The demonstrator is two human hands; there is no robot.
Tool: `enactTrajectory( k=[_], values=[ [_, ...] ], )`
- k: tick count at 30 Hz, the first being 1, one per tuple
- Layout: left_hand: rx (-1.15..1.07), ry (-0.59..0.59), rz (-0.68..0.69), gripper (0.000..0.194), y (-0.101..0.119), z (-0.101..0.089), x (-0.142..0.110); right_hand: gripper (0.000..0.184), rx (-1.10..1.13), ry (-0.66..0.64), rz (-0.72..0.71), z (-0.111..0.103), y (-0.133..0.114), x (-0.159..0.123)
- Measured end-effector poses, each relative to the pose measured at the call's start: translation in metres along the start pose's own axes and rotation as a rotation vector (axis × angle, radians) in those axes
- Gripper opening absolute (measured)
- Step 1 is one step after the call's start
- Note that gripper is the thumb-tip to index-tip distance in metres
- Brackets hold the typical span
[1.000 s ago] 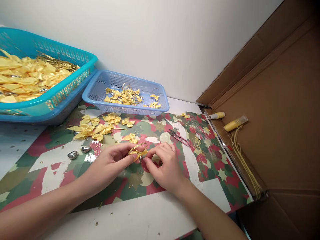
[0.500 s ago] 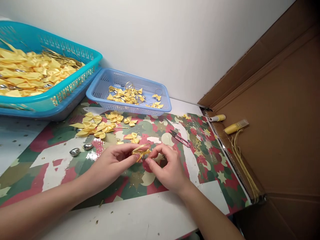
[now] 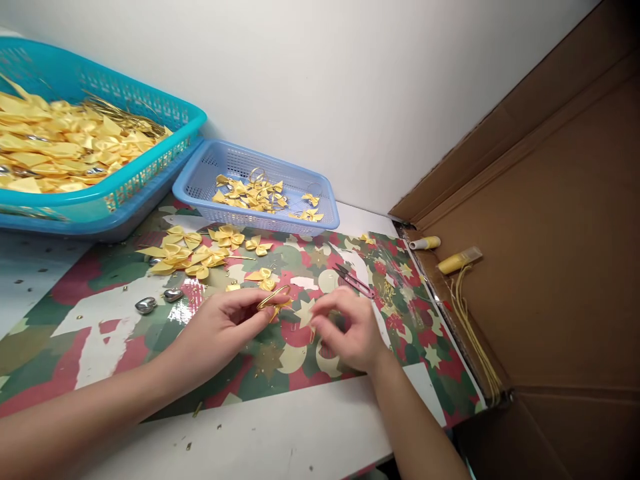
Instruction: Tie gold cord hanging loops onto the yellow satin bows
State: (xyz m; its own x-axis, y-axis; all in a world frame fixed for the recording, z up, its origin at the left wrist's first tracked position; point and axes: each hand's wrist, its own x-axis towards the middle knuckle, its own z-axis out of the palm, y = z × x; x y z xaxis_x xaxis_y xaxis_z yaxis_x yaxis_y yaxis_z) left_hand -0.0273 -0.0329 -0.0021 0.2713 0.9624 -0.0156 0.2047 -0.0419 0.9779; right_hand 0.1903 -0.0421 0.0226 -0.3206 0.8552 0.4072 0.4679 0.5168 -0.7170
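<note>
Patterned sheet point(image 3: 267, 363) on bench point(image 3: 240, 443), wall point(image 3: 310, 87) at twelve o'clock, cardboard point(image 3: 555, 300) at three, left grip point(image 3: 227, 327) pinching bow point(image 3: 281, 308), right grip point(image 3: 353, 330) unclear

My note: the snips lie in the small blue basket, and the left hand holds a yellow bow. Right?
Not in the small blue basket: the head view shows the snips lying on the patterned sheet. The left hand does hold a yellow bow.
</note>
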Motion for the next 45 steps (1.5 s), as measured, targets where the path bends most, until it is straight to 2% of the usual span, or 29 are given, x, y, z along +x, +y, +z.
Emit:
enactTrajectory(
  k=[3,4,7,11,14,17,21,23,26,28,30,36,45],
  values=[
    [0.009,0.017,0.023,0.033,0.0,0.0,-0.001,0.015,-0.284,0.248,0.23,-0.017,0.02,0.006],
    [0.019,0.025,0.034,0.034,0.0,0.001,-0.002,0.013,-0.388,0.268,0.302,-0.023,0.028,0.007],
    [0.054,0.032,0.067,0.034,0.0,0.001,-0.003,0.012,-0.621,0.194,0.452,-0.034,0.046,0.008],
    [0.058,0.015,0.089,0.035,-0.001,0.002,-0.004,0.014,-0.709,0.1,0.55,-0.035,0.059,0.006],
    [0.061,0.017,0.087,0.035,-0.002,0.002,-0.004,0.014,-0.675,0.087,0.571,-0.033,0.063,0.005],
    [0.068,0.027,0.096,0.034,-0.002,0.003,-0.004,0.014,-0.565,0.139,0.572,-0.033,0.062,0.005],
    [0.057,0.028,0.105,0.035,0.0,0.003,-0.004,0.02,-0.184,0.213,0.508,-0.026,0.041,0.004],
    [0.059,0.048,0.104,0.036,0.001,0.003,-0.005,0.021,0.03,0.148,0.462,-0.017,0.022,0.0],
    [0.072,0.085,0.117,0.035,0.001,0.003,-0.005,0.019,0.209,-0.086,0.43,0.0,-0.004,-0.007],
    [0.076,0.097,0.14,0.033,0.001,0.003,-0.005,0.013,0.236,-0.198,0.409,0.01,-0.014,-0.011],
    [0.072,0.109,0.158,0.031,0.0,0.003,-0.005,0.009,0.228,-0.232,0.395,0.017,-0.017,-0.014],
    [0.07,0.115,0.141,0.029,0.001,0.002,-0.006,0.008,0.146,-0.157,0.399,0.02,-0.013,-0.015],
    [0.059,0.125,0.161,0.031,0.0,0.003,-0.006,0.008,0.088,-0.135,0.411,0.024,-0.015,-0.015]
  ],
)
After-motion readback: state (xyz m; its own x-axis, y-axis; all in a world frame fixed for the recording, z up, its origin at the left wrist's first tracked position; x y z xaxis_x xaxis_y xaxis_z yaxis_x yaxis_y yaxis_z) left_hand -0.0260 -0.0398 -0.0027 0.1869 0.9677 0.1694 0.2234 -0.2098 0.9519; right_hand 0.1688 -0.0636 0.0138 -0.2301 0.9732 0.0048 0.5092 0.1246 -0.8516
